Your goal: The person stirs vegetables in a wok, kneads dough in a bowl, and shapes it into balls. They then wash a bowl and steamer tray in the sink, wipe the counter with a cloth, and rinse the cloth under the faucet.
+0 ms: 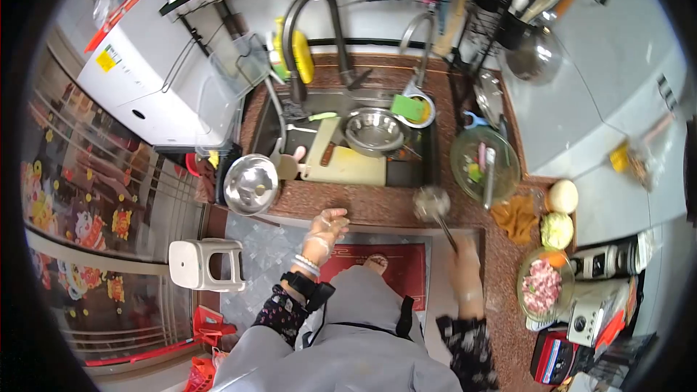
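Observation:
My right hand, smeared by motion, grips the dark handle of a ladle with a round metallic head. The head is over the counter's front edge, right of the sink; blur hides whether it is solid or perforated. My left hand is held in the air before the counter, fingers partly bent and apart, nothing in it. Beyond the hands, the sink holds a metal bowl, a cutting board and a knife. A glass bowl with vegetable pieces stands to the right.
A steel bowl stands left of the sink. On the right counter are a brown cloth, a cut cabbage and a bowl of meat pieces. A black faucet arches above the sink. A white stool stands at left.

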`<state>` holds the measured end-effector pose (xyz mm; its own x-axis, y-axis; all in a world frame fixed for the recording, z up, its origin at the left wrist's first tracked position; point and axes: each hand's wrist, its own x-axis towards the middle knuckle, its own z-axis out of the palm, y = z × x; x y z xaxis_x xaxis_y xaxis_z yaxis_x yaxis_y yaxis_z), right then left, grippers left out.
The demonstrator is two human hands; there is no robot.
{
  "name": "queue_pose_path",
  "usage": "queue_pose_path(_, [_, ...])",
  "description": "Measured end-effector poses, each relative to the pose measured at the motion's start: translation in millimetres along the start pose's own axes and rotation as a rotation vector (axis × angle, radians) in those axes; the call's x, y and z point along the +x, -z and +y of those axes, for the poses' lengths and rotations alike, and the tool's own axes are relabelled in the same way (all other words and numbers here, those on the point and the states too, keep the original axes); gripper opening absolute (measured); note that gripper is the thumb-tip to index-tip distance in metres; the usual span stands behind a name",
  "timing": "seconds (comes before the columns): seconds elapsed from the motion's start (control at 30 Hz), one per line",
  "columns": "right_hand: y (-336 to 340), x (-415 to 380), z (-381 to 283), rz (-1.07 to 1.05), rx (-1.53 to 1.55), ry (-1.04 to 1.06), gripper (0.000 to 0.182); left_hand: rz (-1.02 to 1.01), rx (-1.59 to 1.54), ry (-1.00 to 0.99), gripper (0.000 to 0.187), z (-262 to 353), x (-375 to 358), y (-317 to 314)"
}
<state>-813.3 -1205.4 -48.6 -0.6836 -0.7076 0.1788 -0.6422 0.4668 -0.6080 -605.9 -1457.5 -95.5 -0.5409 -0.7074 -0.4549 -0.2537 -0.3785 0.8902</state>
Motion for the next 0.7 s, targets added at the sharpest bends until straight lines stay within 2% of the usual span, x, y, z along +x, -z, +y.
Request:
queue_pose_path(0.03, [-16,41,-24,-0.143,0.118,-0.054,0.024,0.014,-0.06,-0.009,0.032,4,-8,14])
queue_pose_path(0.1, [-56,112,-60,-0.242,-0.064,-0.109,0.025,0.022,-0.214,-0.041,0.034,-11,-15,47])
queue_pose_path(0.17, [-92,164,-83,-0.251,-0.147,-0.112,0.028,0.088,-0.503,0.048,0.039,-13,-22,74])
queue_pose_path(0.23, [-153,203,-53,-0.24,-0.323,0.009,0.028,0.163,-0.739,0.102,0.051,-23,-21,96])
queue_pose_path(0.3, [-195,223,-32,-0.254,-0.492,0.142,0.03,0.317,-0.782,0.027,0.047,-32,-19,119])
queue_pose_path(0.37, [-211,234,-23,-0.299,-0.658,0.292,0.033,0.496,-0.823,0.029,0.043,-23,-10,136])
queue_pose_path(0.47, [-190,243,-65,-0.506,-0.73,0.166,0.035,0.425,-0.914,-0.1,0.04,-69,34,177])
queue_pose_path(0.5, [-190,250,-69,-0.552,-0.631,0.093,0.038,0.552,-0.908,-0.101,0.036,-69,48,181])
queue_pose_path(0.6, [-209,273,-67,-0.353,-0.522,0.338,0.043,0.595,-0.787,-0.153,0.019,-36,47,170])
queue_pose_path(0.63, [-202,282,-80,-0.362,-0.512,0.341,0.045,0.59,-0.781,-0.164,0.018,-35,48,167])
queue_pose_path(0.7, [-189,303,-105,-0.381,-0.483,0.359,0.047,0.573,-0.5,-0.267,0.016,-67,56,166])
